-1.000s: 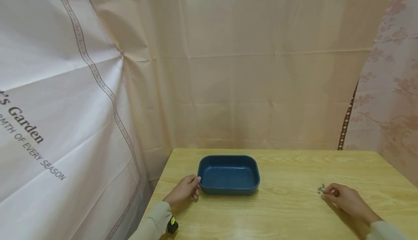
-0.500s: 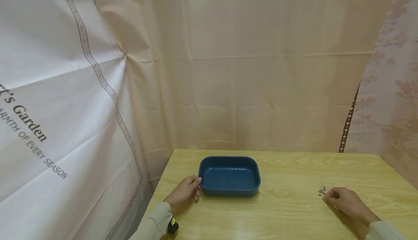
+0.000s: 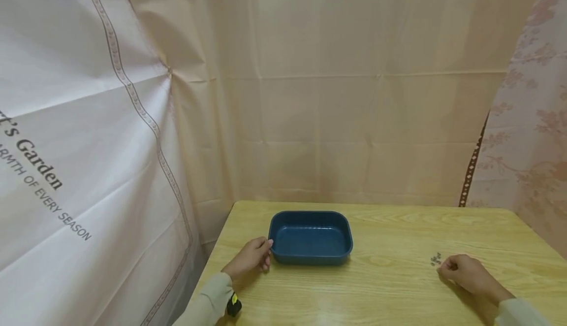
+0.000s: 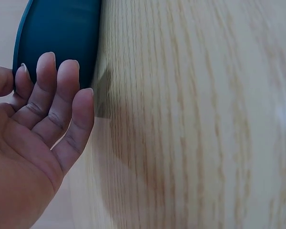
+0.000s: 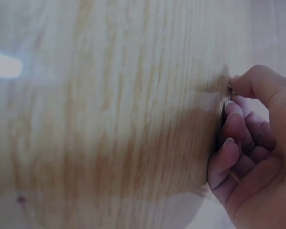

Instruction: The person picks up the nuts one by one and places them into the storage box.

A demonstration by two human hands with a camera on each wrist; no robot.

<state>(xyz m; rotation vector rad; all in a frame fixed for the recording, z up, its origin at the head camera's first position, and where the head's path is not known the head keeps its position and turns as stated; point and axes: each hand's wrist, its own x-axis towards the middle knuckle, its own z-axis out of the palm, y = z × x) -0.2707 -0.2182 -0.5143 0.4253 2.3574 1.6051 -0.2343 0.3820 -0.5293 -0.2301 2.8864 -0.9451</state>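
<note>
A deep blue rectangular dish with rounded corners sits on the wooden table, and nothing shows inside it. At its left side my left hand pinches the rim between thumb and index finger. The other left fingers curl loosely beside the dish's outer wall. On the right, several tiny dark grey pieces lie in a small cluster. Just beside them my right hand is low at the tabletop. Its thumb and index finger pinch a tiny shiny piece, mostly hidden by the fingertips.
The light wood-grain table stretches between the dish and the cluster. A beige cloth hangs behind the table's far edge. Printed white cloth hangs on the left, and a floral one on the right.
The right hand has shifted very slightly away from the cluster, leaving more of the small pieces showing. The left hand keeps its hold on the dish's rim.
</note>
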